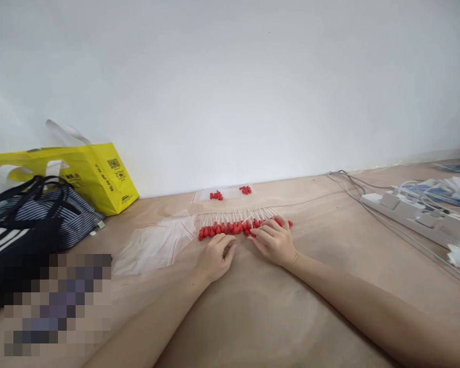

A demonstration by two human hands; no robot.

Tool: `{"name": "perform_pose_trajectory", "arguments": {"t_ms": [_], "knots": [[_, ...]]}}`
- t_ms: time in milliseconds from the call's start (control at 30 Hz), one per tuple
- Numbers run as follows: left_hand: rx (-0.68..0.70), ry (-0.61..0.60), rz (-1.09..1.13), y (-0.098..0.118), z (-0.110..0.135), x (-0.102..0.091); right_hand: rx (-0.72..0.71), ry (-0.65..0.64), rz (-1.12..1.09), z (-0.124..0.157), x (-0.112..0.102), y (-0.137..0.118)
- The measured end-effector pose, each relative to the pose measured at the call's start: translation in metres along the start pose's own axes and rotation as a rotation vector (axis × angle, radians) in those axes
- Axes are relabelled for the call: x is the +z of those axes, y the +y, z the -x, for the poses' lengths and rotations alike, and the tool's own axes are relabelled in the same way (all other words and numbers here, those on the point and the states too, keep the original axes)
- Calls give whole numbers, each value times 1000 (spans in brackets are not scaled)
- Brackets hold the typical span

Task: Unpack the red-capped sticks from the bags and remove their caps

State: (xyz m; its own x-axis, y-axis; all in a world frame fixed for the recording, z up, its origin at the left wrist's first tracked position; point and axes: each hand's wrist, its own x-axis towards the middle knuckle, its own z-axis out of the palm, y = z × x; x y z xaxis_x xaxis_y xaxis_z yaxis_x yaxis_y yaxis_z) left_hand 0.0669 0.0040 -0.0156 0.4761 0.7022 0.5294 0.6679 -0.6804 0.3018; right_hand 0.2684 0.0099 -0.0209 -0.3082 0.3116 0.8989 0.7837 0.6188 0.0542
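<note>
A row of thin white sticks with red heads point(235, 227) lies on the brown table, heads toward me. My left hand point(215, 257) rests at the near side of the row with its fingers loosely bent and a gap by the thumb; nothing shows in it. Over the right part of the row lies my right hand point(276, 241), fingers apart and touching the red heads, some of which it hides. Behind the row, a clear plastic bag point(199, 196) lies near the wall with two small red clusters, one of them these red pieces point(216, 196).
Flat clear zip bags point(153, 245) lie left of the row. Farther left are a yellow bag point(95, 179) and a dark striped bag point(76, 214). On the right, a white power strip point(406, 214) with plugs and grey cables point(362, 197) runs beside papers. A blurred patch covers the lower left.
</note>
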Motion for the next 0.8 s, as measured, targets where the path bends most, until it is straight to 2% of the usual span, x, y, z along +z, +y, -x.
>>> {"name": "perform_pose_trajectory", "arguments": {"t_ms": [100, 167, 300, 433, 533, 633, 800], "knots": [[-54, -17, 65, 0, 2, -1, 93, 54, 13, -1, -1, 1], [-102, -29, 105, 0, 1, -2, 74, 62, -14, -1, -5, 1], [-210, -115, 239, 5, -2, -3, -83, 2, -106, 1, -10, -12], [-314, -156, 471, 11, -2, -1, -231, -101, -193, 1, -4, -35], [-369, -189, 559, 13, 0, 1, -317, -203, -294, 0, 1, -42], [-372, -168, 504, 13, 5, 0, -265, -223, -338, 1, -2, -38], [-228, -114, 286, 8, 11, -10, -95, -242, -207, 2, -9, -19]]}}
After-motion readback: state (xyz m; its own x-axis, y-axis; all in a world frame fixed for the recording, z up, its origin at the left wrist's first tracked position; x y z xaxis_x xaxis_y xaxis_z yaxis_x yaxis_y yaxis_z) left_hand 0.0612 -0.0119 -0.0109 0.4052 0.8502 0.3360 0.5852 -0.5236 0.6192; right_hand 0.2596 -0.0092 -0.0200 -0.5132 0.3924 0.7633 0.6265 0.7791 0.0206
